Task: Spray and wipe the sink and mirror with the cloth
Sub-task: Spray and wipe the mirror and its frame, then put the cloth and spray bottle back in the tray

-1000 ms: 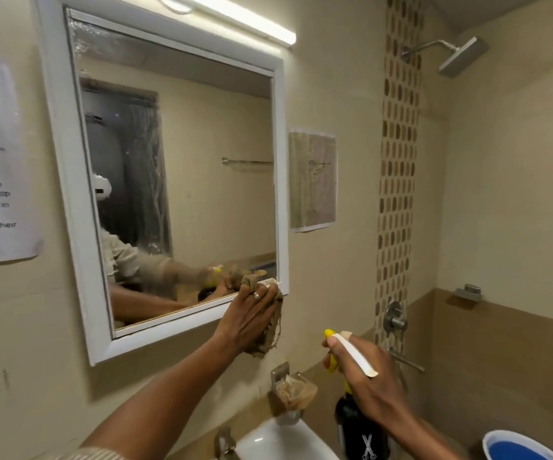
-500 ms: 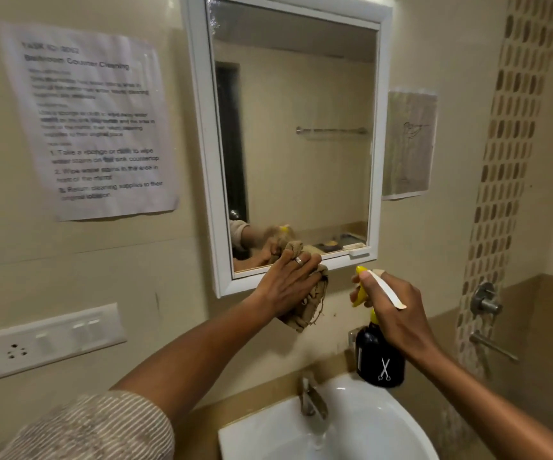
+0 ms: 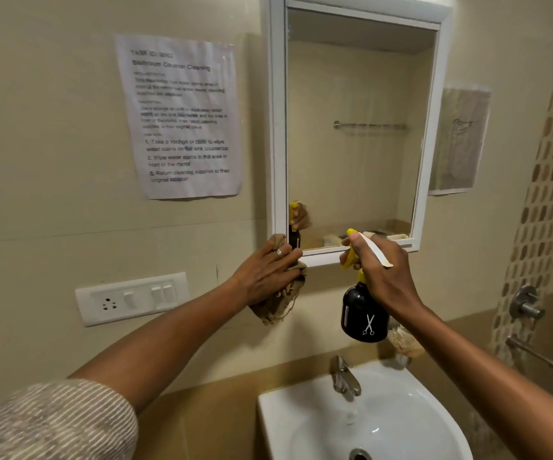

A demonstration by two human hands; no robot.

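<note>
Mirror [image 3: 351, 127], white-framed, on the wall directly above the sink [image 3: 384, 423]. I read the step in hand as the wipe of the mirror's lower left corner, with the sprayer kept ready alongside.

Left hand [image 3: 265, 277]: the grip is spread flat, fingers together, pressing the brown cloth [image 3: 276, 308] against the bottom left corner of the frame and the wall just below it. Part of the cloth hangs loose beneath the palm.

Right hand [image 3: 381, 270]: the grip is clamped round the neck of the black spray bottle [image 3: 365, 313], its yellow head [image 3: 351, 249] pointing at the lower glass and its white trigger lying over the knuckles. Whether a finger is pulling the trigger I cannot tell, since the hand covers it.

Tap [image 3: 345, 376]: water seems to be running into the sink, though blur makes this uncertain.

Next move, as I judge it: either a squeeze of the trigger toward the glass, or a sweep of the cloth up from the frame onto the pane. The sweep needs firm, even palm pressure. The bottle should stay clear of the cloth's path.
</note>
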